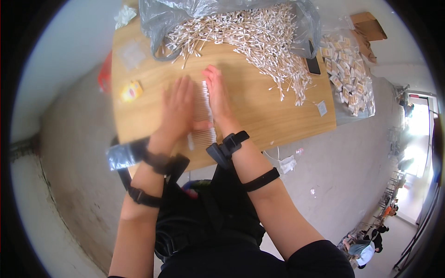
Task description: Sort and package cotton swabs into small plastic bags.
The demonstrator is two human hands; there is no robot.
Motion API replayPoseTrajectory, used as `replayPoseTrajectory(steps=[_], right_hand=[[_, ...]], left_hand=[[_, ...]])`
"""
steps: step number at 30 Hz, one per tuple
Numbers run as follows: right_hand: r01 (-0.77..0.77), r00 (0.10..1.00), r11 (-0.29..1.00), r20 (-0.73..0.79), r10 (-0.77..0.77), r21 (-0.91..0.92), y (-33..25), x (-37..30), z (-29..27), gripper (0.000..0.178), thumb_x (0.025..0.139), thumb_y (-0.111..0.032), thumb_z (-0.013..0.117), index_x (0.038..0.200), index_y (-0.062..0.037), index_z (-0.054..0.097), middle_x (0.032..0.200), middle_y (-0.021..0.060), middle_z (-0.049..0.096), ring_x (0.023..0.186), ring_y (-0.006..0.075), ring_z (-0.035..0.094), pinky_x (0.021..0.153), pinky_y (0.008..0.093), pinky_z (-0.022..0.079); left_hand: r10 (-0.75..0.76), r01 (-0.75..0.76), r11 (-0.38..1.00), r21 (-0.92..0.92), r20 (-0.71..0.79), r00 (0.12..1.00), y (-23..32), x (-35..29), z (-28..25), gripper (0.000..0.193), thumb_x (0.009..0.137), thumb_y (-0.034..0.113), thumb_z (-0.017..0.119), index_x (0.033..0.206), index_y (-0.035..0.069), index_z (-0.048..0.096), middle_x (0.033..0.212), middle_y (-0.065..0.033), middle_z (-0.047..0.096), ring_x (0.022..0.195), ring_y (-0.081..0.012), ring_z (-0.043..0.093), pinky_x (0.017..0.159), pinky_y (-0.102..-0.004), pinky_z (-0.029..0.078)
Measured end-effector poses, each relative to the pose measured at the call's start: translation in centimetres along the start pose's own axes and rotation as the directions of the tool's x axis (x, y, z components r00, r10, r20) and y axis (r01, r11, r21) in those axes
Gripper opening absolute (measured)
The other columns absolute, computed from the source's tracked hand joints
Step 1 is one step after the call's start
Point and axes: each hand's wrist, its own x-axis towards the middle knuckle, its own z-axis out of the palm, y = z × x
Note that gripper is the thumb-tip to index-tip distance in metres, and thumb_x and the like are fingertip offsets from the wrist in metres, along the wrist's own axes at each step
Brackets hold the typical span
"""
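Observation:
A neat row of cotton swabs (202, 110) lies side by side on the wooden table (259, 123), between my two hands. My left hand (178, 107) is slightly blurred, its fingers stretched out along the left ends of the row and its thumb across the swabs. On the other side, my right hand (219, 97) stands on edge, fingers extended, against the white right tips. Neither hand is closed around anything. Farther back, a big loose heap of cotton swabs (259, 39) spills from a grey plastic bag (160, 28).
Beside the heap lies a dark phone (313, 65). A clear bag of small packed boxes (350, 76) is at the right. A yellow packet (131, 91) sits at the left, with a clear plastic sheet (131, 53) behind it. A small white square (322, 108) rests near the right edge.

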Motion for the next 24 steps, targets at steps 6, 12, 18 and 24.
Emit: replayPoseTrajectory(steps=[6, 12, 18, 24], right_hand=[[0.007, 0.998, 0.995, -0.062, -0.001, 0.097, 0.3, -0.3, 0.1, 0.061, 0.101, -0.043, 0.030, 0.140, 0.0040, 0.030, 0.138, 0.0167, 0.039, 0.134, 0.0213, 0.032, 0.116, 0.0343, 0.017], [0.061, 0.997, 0.985, -0.042, -0.068, -0.164, -0.2, -0.5, 1.8, 0.057, 0.100, -0.045, 0.033, 0.134, 0.0004, 0.041, 0.133, 0.0165, 0.048, 0.124, 0.0237, 0.043, 0.108, 0.0359, 0.028], [0.032, 0.999, 0.999, -0.002, -0.032, 0.000, 0.8, 0.8, -0.1, 0.059, 0.101, -0.045, 0.029, 0.136, 0.0022, 0.036, 0.135, 0.0165, 0.043, 0.130, 0.0232, 0.038, 0.113, 0.0360, 0.021], [0.012, 0.999, 0.993, -0.050, -0.007, 0.115, -0.5, -1.0, -0.6, 0.070, 0.101, -0.051, 0.022, 0.140, 0.0067, 0.026, 0.136, 0.0213, 0.040, 0.135, 0.0244, 0.031, 0.117, 0.0359, 0.013]], left_hand=[[-0.030, -0.001, 0.972, -0.237, -0.127, 0.991, -2.4, -1.6, 0.9, 0.129, 0.054, 0.067, 0.075, 0.147, -0.003, 0.018, 0.154, -0.0229, 0.017, 0.144, -0.0366, 0.013, 0.113, -0.0559, 0.012], [-0.028, 0.022, 0.998, -0.063, -0.086, 0.996, -1.8, -2.0, 1.7, 0.134, 0.057, 0.077, 0.066, 0.148, -0.003, 0.008, 0.154, -0.0243, 0.013, 0.145, -0.0360, 0.009, 0.114, -0.0533, 0.009], [0.004, -0.014, 0.998, -0.066, -0.153, 0.988, -1.2, -1.6, 2.7, 0.136, 0.058, 0.081, 0.060, 0.146, -0.008, 0.007, 0.154, -0.0265, 0.012, 0.144, -0.0381, 0.009, 0.114, -0.0537, 0.009], [-0.083, 0.054, 0.990, -0.130, -0.225, 0.971, -1.5, -3.4, 2.2, 0.129, 0.056, 0.073, 0.068, 0.145, -0.006, 0.019, 0.151, -0.0279, 0.018, 0.143, -0.0379, 0.015, 0.113, -0.0549, 0.013]])
